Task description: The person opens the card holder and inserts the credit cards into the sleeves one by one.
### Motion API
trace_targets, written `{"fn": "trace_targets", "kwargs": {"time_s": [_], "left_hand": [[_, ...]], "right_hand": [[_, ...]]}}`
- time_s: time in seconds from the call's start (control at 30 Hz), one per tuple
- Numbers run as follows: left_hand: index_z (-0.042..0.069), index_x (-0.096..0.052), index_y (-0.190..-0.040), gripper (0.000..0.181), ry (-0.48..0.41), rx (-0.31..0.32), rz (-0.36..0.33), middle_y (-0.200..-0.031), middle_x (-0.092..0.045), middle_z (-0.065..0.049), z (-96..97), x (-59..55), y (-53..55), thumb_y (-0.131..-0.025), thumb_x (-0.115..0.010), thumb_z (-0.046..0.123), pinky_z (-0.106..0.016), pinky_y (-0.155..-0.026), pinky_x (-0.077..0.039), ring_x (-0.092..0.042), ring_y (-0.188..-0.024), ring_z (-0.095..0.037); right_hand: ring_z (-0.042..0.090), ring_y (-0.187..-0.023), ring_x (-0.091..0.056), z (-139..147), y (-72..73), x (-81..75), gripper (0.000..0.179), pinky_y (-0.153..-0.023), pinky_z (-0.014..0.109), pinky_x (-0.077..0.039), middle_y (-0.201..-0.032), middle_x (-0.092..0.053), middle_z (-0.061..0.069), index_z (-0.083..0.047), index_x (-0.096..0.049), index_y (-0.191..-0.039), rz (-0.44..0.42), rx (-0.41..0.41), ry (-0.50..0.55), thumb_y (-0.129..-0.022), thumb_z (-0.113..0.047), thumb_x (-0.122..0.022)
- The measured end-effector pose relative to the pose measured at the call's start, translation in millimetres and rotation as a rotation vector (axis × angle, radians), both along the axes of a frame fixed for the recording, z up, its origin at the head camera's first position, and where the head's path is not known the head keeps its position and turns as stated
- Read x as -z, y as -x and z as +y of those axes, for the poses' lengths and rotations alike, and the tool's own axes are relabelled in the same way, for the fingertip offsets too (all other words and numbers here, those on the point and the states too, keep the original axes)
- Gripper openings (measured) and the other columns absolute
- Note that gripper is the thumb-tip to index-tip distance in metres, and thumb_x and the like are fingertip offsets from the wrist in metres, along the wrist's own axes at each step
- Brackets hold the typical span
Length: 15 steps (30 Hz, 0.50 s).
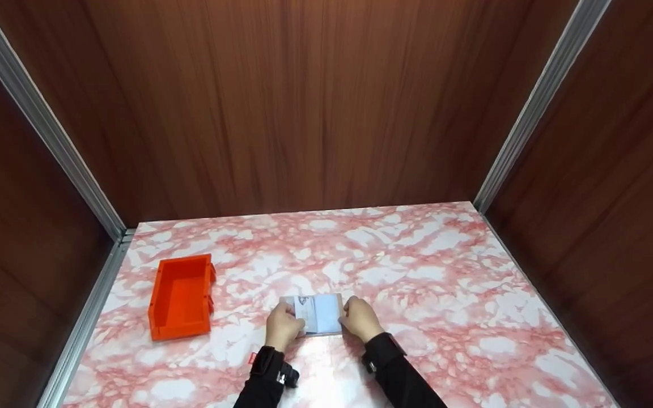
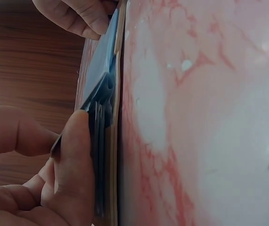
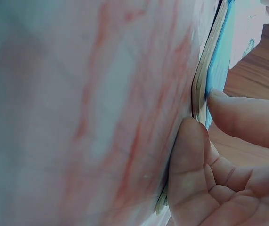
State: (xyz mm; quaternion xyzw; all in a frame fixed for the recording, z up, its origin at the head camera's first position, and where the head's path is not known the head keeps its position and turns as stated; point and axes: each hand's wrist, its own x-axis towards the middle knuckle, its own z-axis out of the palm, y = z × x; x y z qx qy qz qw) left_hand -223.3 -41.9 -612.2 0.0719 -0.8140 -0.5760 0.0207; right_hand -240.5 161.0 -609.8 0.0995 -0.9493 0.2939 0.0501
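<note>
An open card holder with a brown cover and pale bluish leaves lies on the table between the two hands. On its left half, the left hand pinches a white printed leaf between thumb and fingers. That leaf is raised off the stack in the right wrist view. Several thin dark-edged layers show beneath it in the left wrist view. At the holder's right edge, the right hand grips the cover between thumb and fingers. Whether the leaf is a card or a sleeve, I cannot tell.
An orange open-topped bin stands on the table to the left. The pink-and-white marbled tabletop is bounded by brown wood-grain panels at the back and sides, with metal rails at the corners.
</note>
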Motion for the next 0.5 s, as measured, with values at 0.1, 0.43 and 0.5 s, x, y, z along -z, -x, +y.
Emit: {"fn": "trace_targets", "kwargs": {"time_s": [0.1,0.43,0.5], "left_hand": [[-0.006,-0.054,-0.087,0.02,-0.002,-0.001,-0.017,-0.073,-0.056,-0.009,0.5,-0.2,0.8,-0.068,-0.06,-0.007,-0.029,-0.051,-0.055,-0.058,-0.057,-0.018],[-0.003,-0.053,-0.083,0.019,0.024,-0.018,-0.032,-0.073,-0.056,-0.01,4.5,-0.3,2.8,-0.066,-0.06,-0.008,-0.028,-0.049,-0.054,-0.06,-0.06,-0.022],[-0.003,-0.052,-0.082,0.018,0.026,-0.02,-0.025,-0.073,-0.056,-0.01,5.5,-0.9,2.9,-0.066,-0.06,-0.008,-0.029,-0.049,-0.054,-0.06,-0.061,-0.023]], "right_hand": [[0.022,-0.065,-0.052,-0.2,-0.1,0.4,0.021,-0.063,0.038,-0.046,-0.07,-0.052,0.004,-0.001,-0.055,-0.083,0.001,0.0,0.003,-0.075,-0.002,-0.074],[0.022,-0.065,-0.052,-0.2,-0.6,0.3,0.022,-0.064,0.038,-0.046,-0.07,-0.052,0.004,-0.002,-0.054,-0.082,-0.002,0.001,0.012,-0.076,-0.001,-0.075],[0.023,-0.065,-0.052,-0.3,-0.8,0.2,0.022,-0.064,0.038,-0.046,-0.07,-0.052,0.004,-0.002,-0.054,-0.083,-0.002,-0.001,0.015,-0.076,-0.001,-0.074]]}}
